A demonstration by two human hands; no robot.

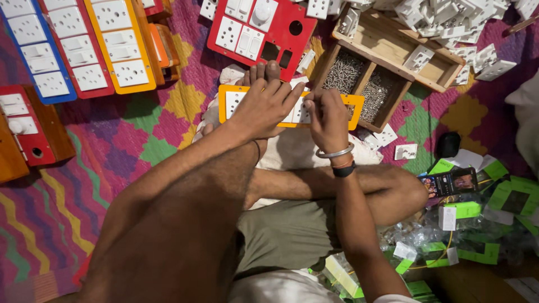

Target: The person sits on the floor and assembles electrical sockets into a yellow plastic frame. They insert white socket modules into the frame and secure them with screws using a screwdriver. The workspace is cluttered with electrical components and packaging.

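An orange panel (355,104) with white switch and socket modules lies across my lap, propped against my toes (261,71). My left hand (264,106) lies spread over the panel's left half and presses it down. My right hand (327,116), with a silver bangle and a black band at the wrist, has its fingers curled tight on the panel's right part. Anything small between those fingertips is hidden.
A wooden tray (393,42) with compartments of screws (343,72) stands just beyond the panel. A red panel (295,45) lies behind it, more coloured panels (90,47) at the far left, loose white modules (449,22) at the top right. A phone (449,182) and green packets (514,199) lie to the right.
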